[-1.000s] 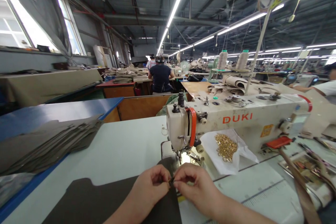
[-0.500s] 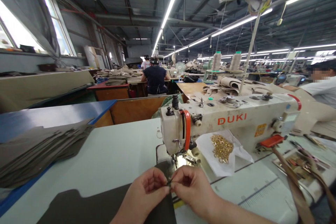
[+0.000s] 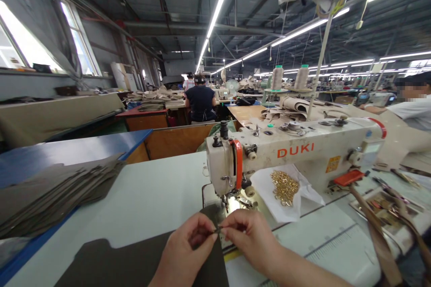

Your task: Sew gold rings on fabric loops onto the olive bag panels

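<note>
My left hand (image 3: 188, 247) and my right hand (image 3: 249, 238) meet in front of the sewing machine (image 3: 262, 157). Thumb and forefinger of each pinch a small dark strip (image 3: 218, 229), mostly covered by the fingertips. Beneath my left hand lies a dark olive-grey panel (image 3: 117, 258), flat on the pale table (image 3: 158, 193); its narrow end reaches up beside the needle area. The lit presser foot area (image 3: 233, 204) is just beyond my fingers. Gold-coloured metal rings or buckles (image 3: 284, 188) sit in a heap on white paper (image 3: 262, 184) under the machine arm.
A stack of dark panels (image 3: 63, 193) rests at the left. On the right are a parts tray (image 3: 387, 210), brown straps (image 3: 377, 237) and a ruler scale (image 3: 340, 232). Thread cones (image 3: 277, 78) stand behind the machine. One person (image 3: 200, 101) sits ahead, another person (image 3: 411, 107) at right.
The view has shifted slightly, and the dark panel appears a little farther right. Both hands keep pinching the small strip, with only a slight change in the fingers.
</note>
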